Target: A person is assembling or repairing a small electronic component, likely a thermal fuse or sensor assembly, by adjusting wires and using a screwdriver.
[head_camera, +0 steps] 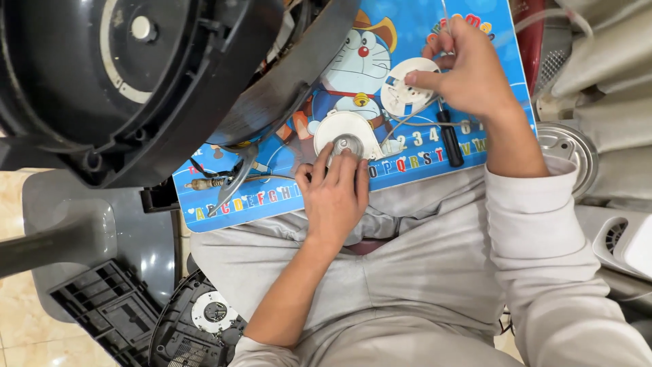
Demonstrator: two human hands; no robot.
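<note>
A blue cartoon play board (414,34) lies across my lap. On it rests a white disc (360,129) with a small round metal part (346,143) at its centre. My left hand (334,194) has its fingertips closed on that metal part. My right hand (468,68), farther out on the board, pinches a white slotted round plate (406,87) between thumb and forefinger and also holds a thin wire. A black-handled screwdriver (449,139) lies on the board just below my right hand.
A large black round appliance shell (136,75) leans over the board's left side. A grey base (81,224), a black grille (109,309) and a round black part with a white hub (214,312) sit lower left. A metal lid (570,146) and a white casing (621,238) are on the right.
</note>
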